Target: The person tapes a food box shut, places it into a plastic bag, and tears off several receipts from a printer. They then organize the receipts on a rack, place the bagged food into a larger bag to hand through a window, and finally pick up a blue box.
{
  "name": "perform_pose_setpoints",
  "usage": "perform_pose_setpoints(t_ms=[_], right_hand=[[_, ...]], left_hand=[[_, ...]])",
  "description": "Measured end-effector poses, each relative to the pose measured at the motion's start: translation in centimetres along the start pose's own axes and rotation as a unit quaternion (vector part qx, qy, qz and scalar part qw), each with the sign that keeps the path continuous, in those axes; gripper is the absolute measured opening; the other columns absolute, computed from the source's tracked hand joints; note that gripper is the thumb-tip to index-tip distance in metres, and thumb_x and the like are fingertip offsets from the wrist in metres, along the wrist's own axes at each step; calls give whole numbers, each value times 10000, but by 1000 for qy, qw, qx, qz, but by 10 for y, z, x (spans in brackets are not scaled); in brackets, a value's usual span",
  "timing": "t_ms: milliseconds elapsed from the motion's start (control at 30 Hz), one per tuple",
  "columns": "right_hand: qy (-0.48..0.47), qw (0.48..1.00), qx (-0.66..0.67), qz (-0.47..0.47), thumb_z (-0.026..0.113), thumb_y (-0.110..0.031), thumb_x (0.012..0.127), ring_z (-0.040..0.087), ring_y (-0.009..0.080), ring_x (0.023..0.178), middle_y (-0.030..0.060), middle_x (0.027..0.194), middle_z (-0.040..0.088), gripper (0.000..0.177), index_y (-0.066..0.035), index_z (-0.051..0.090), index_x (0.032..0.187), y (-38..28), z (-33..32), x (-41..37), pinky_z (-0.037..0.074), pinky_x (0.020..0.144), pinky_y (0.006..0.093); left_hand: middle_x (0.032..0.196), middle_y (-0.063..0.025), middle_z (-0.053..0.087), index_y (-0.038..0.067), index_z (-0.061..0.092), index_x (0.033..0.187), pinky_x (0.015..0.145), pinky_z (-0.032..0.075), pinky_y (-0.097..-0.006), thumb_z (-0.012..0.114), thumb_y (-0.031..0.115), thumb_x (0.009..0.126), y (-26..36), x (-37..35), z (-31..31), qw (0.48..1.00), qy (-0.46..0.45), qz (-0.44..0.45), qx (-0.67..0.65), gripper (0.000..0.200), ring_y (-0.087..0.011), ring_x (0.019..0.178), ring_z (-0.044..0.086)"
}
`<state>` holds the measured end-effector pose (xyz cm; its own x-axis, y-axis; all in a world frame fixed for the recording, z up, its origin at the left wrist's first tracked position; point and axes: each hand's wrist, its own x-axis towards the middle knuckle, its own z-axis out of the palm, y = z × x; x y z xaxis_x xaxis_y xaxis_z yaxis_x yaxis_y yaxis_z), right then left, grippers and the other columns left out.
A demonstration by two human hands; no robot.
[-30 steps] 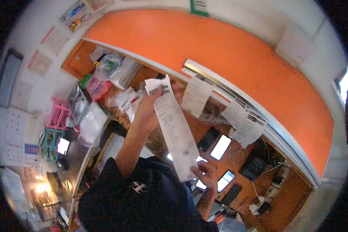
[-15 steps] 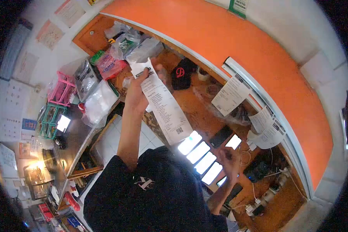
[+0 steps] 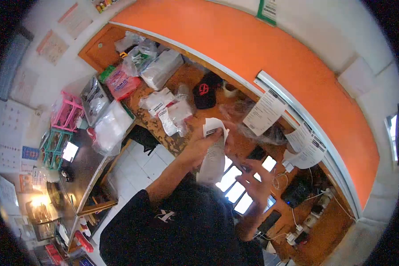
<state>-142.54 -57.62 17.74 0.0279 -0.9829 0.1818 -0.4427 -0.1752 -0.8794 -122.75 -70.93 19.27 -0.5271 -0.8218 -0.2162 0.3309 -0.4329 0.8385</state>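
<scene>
Watching the feed from my end, so here's what I've got. Compared with half a second back, the left hand (image 3: 202, 144) has dropped a good way. It was held up high in front of the bagged stuff at the back of the counter (image 3: 188, 75), and now it sits low and closer to the body, just above the row of lit phones (image 3: 229, 179). That has uncovered the black cap (image 3: 204, 91) and the loose pile of paper slips (image 3: 164, 106) behind it. The receipt (image 3: 213, 162) came down with the hand. It used to hang long and flat, and now it looks bunched, with its top curled over above the fingers and its tail dangling straight below the hand, in front of the bright screens. The left hand is closed around the upper part of the receipt, fingers wrapped tight, with the paper sticking out both above and below the grip. The right hand (image 3: 256, 179) has barely moved. It's just beside the receipt's lower end but not on it, fingers spread wide and holding nothing. It hovers over the phones, and it's too blurry for me to tell if a fingertip touches a screen.
</scene>
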Motion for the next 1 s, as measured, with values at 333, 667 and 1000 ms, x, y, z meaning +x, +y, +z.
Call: perform_pose_setpoints(t_ms=[333, 667, 1000], right_hand=[[-295, 742, 237, -554, 697, -172, 811, 613, 180, 774, 77, 946, 627, 299, -3, 633, 1049, -158, -115, -53, 481, 662, 284], [-288, 769, 247, -515, 628, -189, 857, 597, 155, 673, 41, 814, 625, 183, -53, 649, 977, -160, -88, -94, 441, 558, 286], [-288, 756, 275, -519, 546, -200, 884, 593, 134, 688, -3, 819, 618, 183, -113, 638, 1016, -166, -97, -116, 438, 516, 291]], left_hand=[[981, -31, 635, 89, 617, 1153, 770, 492, -276, 517, 243, 983, -72, 1, -41, 975, -52, -130, 175, 250, -134, 869, 599], [957, -53, 646, 32, 569, 1195, 751, 507, -303, 536, 358, 976, -59, -6, -64, 929, 156, -117, 316, 394, -183, 851, 641], [936, -46, 644, 54, 576, 1153, 647, 520, -306, 549, 269, 977, -73, 4, -69, 933, 163, -104, 302, 279, -147, 776, 636]])
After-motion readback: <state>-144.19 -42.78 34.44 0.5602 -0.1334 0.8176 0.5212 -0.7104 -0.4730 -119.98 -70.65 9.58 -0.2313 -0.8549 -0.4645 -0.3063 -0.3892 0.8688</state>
